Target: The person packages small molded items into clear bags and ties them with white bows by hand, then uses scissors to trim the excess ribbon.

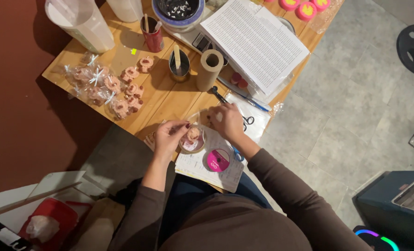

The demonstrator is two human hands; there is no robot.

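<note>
Between both hands [170, 136] [228, 122]: small round pink ornament [193, 134], clear wrap

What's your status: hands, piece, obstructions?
Left hand and right hand both on the pink figure in clear wrap. Ribbon spool and scissors close by.

- A small pink moulded figure [193, 134] sits upright in a clear cellophane wrap [191, 142], just left of the pink ribbon spool [218, 160].
- The wrap lies open around it, its edges loose, above and left of the spool.
</note>
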